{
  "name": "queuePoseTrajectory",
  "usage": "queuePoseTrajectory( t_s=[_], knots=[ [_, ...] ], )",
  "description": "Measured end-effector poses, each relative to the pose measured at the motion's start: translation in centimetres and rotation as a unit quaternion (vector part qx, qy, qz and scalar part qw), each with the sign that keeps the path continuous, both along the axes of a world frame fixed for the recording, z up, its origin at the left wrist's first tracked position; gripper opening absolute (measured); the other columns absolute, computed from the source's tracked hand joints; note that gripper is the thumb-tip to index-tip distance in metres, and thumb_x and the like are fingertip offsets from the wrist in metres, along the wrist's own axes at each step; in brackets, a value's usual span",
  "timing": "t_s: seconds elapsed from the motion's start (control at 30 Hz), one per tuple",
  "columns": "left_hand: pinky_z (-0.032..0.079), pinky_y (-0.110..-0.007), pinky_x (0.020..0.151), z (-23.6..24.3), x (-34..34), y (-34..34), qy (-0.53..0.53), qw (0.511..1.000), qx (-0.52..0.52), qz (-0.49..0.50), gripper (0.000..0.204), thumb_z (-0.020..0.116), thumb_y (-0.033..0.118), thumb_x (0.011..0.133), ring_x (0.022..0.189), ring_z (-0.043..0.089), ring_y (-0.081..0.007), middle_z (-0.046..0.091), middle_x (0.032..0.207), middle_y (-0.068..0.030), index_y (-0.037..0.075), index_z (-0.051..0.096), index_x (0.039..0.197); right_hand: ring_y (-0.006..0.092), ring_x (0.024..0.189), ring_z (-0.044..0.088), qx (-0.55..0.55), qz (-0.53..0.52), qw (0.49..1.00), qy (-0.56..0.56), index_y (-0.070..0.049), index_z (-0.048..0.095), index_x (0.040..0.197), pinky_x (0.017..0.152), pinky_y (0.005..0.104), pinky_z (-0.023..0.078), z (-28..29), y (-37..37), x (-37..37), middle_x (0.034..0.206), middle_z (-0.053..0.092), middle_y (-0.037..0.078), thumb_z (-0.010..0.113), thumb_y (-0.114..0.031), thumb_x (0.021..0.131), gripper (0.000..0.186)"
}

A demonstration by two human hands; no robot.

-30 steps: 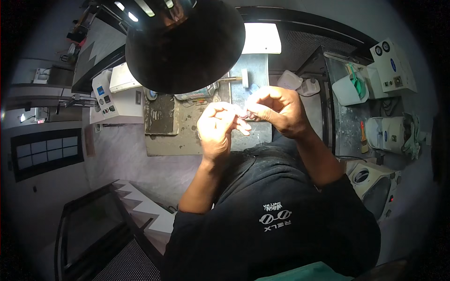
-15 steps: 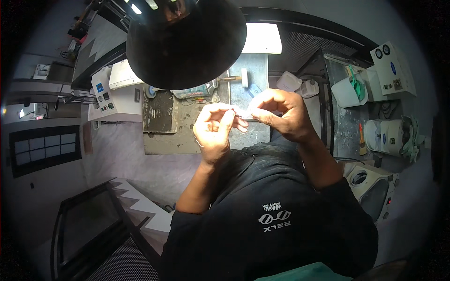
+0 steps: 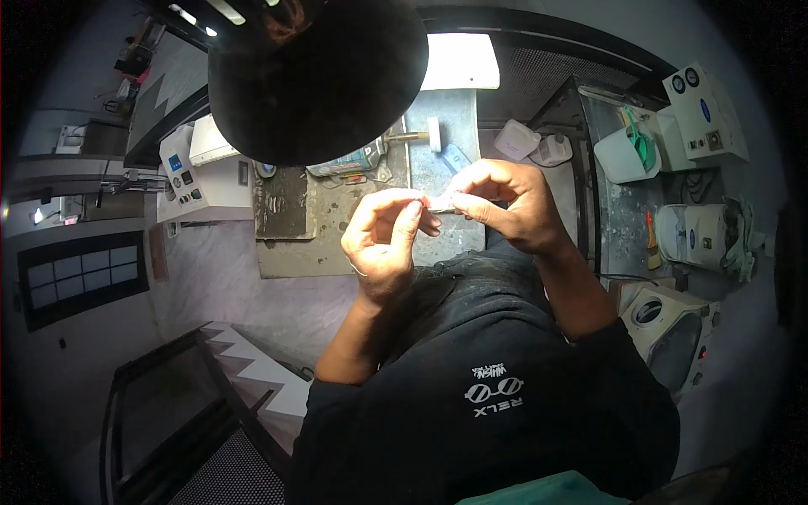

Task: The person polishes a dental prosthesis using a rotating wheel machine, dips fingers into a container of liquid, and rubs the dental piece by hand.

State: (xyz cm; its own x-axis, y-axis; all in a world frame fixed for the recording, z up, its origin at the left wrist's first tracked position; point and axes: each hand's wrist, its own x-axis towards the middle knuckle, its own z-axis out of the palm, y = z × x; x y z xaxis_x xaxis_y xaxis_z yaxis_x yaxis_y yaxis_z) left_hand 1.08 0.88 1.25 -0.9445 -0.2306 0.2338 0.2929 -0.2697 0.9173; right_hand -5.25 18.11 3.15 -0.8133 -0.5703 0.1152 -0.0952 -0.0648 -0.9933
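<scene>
Between my fingertips is a small pale piece, whitish with a pinkish tint at its left end, too small and bright to name. My left hand pinches its left end between thumb and forefinger, the other fingers curled behind. From the other side, my right hand grips it with thumb and forefinger pressed together. Both hands are raised in front of my body, above the near part of the workbench. Beyond them on the bench lies a hammer-like tool with a pale head and a wooden handle.
A large black lamp shade hangs close over the far left. A worn workbench carries a dark tray. On the right side bench stand a white bin with a green scoop and a beige machine; white jugs are nearby.
The view has shifted slightly. My hands keep nearly the same pose, and the small pale piece between the fingertips now shows more plainly, with its pinkish end at the left.
</scene>
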Motion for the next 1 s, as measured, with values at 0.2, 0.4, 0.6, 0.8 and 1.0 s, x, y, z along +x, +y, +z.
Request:
queuePoseTrajectory(
  t_s=[0.2, 0.4, 0.6, 0.8, 1.0],
  knots=[
    [0.052, -0.027, 0.058, 0.1, 0.1, -0.1, 0.052, 0.994, -0.100, 0.009, 0.013, 0.052, -0.006, 0.085, 0.065, 0.061, -0.0162, 0.062, 0.083, -0.0158, -0.006, 0.053, 0.098, 0.0081, 0.076, 0.057, -0.030, -0.004, 0.999, -0.042, 0.003, 0.062, 0.091, 0.068, 0.0209, 0.047, -0.3, -0.3, 0.2, 0.085, 0.062, 0.006, 0.065, -0.003, 0.079, 0.014],
    [0.051, -0.025, 0.060, -0.4, -0.3, -0.3, 0.035, 0.992, -0.120, 0.008, 0.016, 0.054, -0.006, 0.084, 0.067, 0.060, -0.0144, 0.062, 0.083, -0.0136, -0.005, 0.055, 0.100, 0.0069, 0.073, 0.058, -0.021, -0.017, 0.997, -0.069, 0.003, 0.063, 0.092, 0.067, 0.0201, 0.047, -1.0, -0.7, 0.1, 0.080, 0.063, 0.004, 0.064, -0.005, 0.081, 0.013],
    [0.050, -0.024, 0.063, -1.7, -1.8, -0.5, -0.068, 0.994, -0.075, -0.032, 0.015, 0.056, -0.004, 0.083, 0.071, 0.060, -0.0119, 0.061, 0.085, -0.0082, -0.003, 0.056, 0.098, 0.0070, 0.063, 0.057, -0.028, -0.029, 0.988, -0.149, 0.002, 0.064, 0.089, 0.057, 0.0205, 0.048, -3.7, -1.2, -1.0, 0.073, 0.062, 0.004, 0.062, -0.008, 0.082, 0.012],
    [0.051, -0.025, 0.058, -9.1, -5.4, -2.0, -0.109, 0.992, -0.055, -0.026, 0.012, 0.055, -0.003, 0.083, 0.064, 0.059, -0.0123, 0.060, 0.079, -0.0082, -0.003, 0.056, 0.095, 0.0082, 0.060, 0.057, -0.003, -0.045, 0.976, -0.213, 0.002, 0.064, 0.092, 0.054, 0.0200, 0.048, -10.6, -2.7, -2.9, 0.077, 0.063, 0.006, 0.059, -0.010, 0.085, 0.015],
    [0.052, -0.025, 0.052, -21.4, -11.5, -0.7, -0.181, 0.981, -0.066, -0.019, 0.005, 0.054, -0.004, 0.083, 0.057, 0.058, -0.0130, 0.060, 0.070, -0.0080, -0.003, 0.055, 0.088, 0.0099, 0.055, 0.057, 0.058, -0.223, 0.924, -0.306, 0.000, 0.065, 0.086, 0.044, 0.0221, 0.046, -21.8, -4.2, -6.8, 0.073, 0.065, 0.006, 0.059, -0.010, 0.083, 0.012]
  ],
)
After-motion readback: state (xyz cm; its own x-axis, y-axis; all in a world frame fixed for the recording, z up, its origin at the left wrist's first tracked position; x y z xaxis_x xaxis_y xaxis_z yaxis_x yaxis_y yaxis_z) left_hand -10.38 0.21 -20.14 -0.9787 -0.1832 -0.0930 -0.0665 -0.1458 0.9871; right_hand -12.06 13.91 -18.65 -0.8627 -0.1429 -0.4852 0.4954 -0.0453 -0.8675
